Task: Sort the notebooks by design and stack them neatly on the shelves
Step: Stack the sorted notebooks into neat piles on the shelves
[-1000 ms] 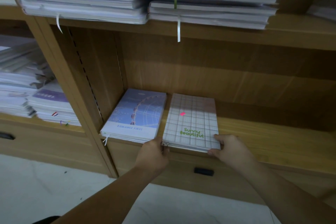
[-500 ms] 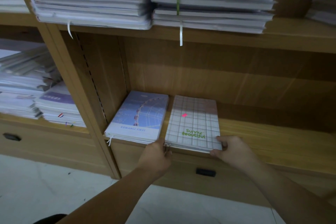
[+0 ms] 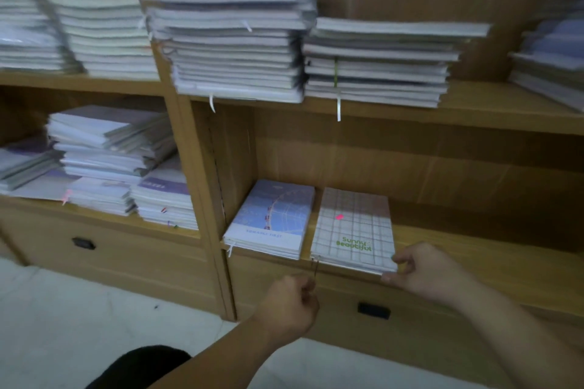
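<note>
Drawn back from the grid notebooks (image 3: 354, 227), the left hand (image 3: 289, 303) is curled, contents unclear; the right hand (image 3: 423, 271) pinches their corner on the shelf (image 3: 474, 249) beside the blue stack (image 3: 271, 218), with messier piles (image 3: 110, 148) left to sort.

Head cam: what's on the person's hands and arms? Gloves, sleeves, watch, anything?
Left hand and right hand are bare: no gloves, and no watch, bands or rings that I can make out. Left forearm and right forearm are uncovered right to the frame edge, so no sleeves show. No markings visible.
</note>
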